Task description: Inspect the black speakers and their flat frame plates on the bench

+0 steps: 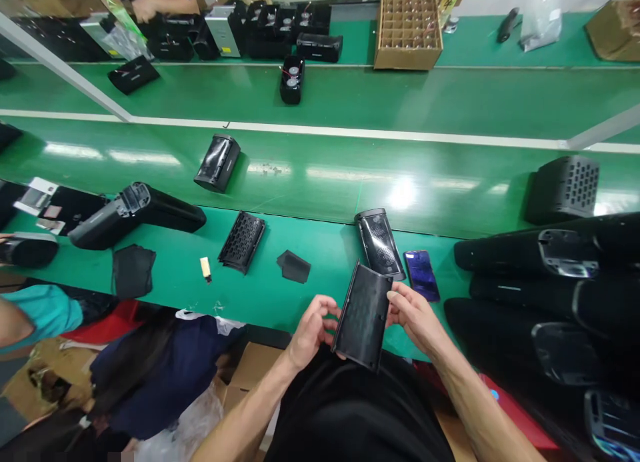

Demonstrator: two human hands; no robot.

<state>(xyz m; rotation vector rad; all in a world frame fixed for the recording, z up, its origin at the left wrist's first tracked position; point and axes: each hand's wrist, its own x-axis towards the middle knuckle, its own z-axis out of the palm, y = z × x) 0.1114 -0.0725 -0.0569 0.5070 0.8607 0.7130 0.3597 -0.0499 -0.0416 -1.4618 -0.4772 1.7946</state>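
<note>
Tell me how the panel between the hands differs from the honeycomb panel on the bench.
The held panel is between the left hand and right hand; the honeycomb panel lies on the green bench. The held panel's visible face looks nearly solid, while the honeycomb panel shows rows of openings. Both are black.

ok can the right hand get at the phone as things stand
Probably yes: the right hand is close by the phone and nothing seems to lie between them, though it would likely need to let go of the black panel first.
</note>
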